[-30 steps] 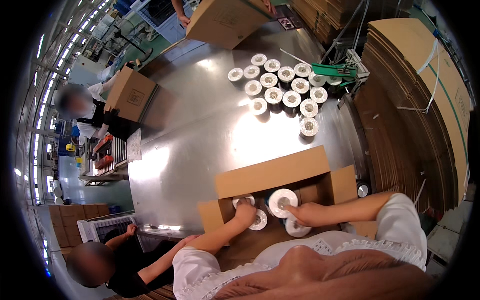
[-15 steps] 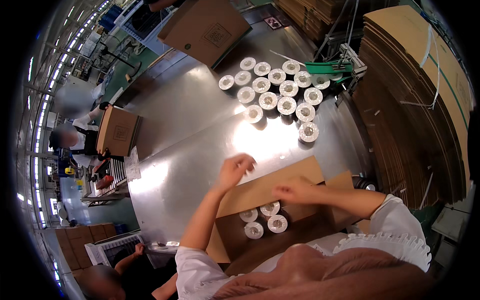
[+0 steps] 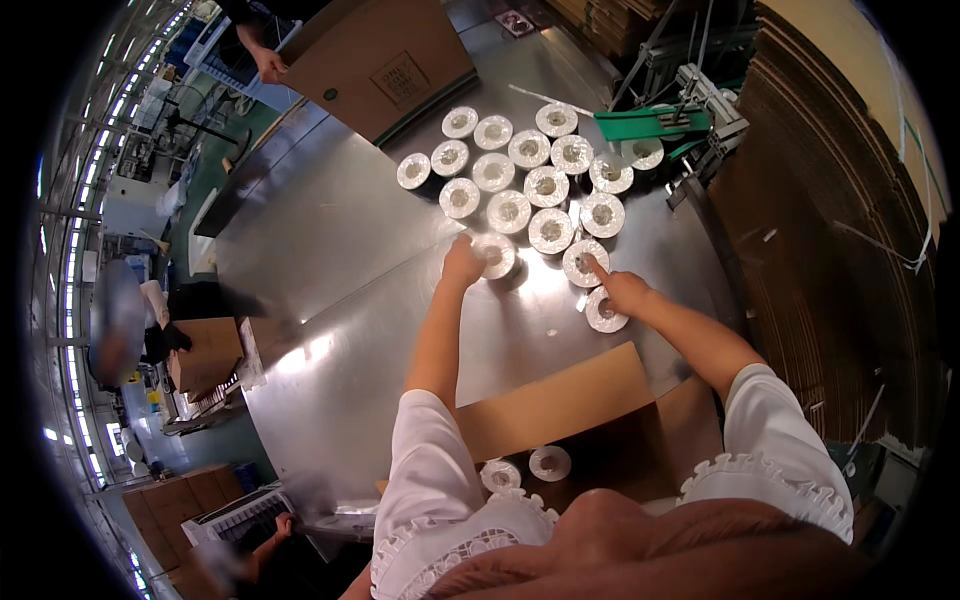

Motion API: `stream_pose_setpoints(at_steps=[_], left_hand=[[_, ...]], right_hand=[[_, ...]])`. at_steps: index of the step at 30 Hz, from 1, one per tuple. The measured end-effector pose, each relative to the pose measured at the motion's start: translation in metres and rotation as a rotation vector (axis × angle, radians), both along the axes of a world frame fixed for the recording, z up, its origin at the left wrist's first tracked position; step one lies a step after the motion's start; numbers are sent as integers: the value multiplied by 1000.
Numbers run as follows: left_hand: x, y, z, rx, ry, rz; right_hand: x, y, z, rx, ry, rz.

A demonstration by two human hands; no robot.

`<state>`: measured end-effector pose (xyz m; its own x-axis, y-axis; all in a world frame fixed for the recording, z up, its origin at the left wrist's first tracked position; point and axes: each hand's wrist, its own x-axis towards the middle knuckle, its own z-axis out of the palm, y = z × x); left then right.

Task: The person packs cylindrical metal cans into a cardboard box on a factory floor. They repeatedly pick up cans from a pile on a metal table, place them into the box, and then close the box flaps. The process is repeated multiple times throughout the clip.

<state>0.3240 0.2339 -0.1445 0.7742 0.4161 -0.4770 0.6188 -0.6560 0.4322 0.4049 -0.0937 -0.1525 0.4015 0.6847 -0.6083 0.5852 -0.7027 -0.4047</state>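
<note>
Both your arms have left the open brown cardboard box (image 3: 600, 420) at your six o'clock, where half a second ago they hovered over its flap, and now stretch to twelve o'clock across the shiny steel table (image 3: 340, 250). Your left hand (image 3: 462, 265) closes on a white round tape-like roll with a grey centre (image 3: 497, 256) at the near edge of the cluster of matching rolls (image 3: 530, 170). Your right hand (image 3: 622, 290) has fingers spread, the forefinger on one roll (image 3: 582, 262) and the palm over another (image 3: 606, 312); I cannot tell whether it grips either. Two rolls (image 3: 525, 470) already lie in the box, so this looks like another fetch. At eleven o'clock another person's hand (image 3: 268, 66) holds a large flat carton (image 3: 380, 60).
</note>
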Motion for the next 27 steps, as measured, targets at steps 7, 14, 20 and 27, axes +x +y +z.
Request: stream_pose_setpoints(at_steps=[7, 14, 20, 27], left_hand=[[23, -23, -16, 513, -359, -803], [23, -41, -17, 611, -10, -862], [-108, -31, 119, 211, -343, -148], [-260, -91, 291, -886, -499, 236]], right_hand=[[-9, 9, -26, 102, -18, 170], [-3, 22, -15, 68, -20, 176], [4, -24, 72, 211, 12, 313], [14, -141, 205, 866, -240, -394]])
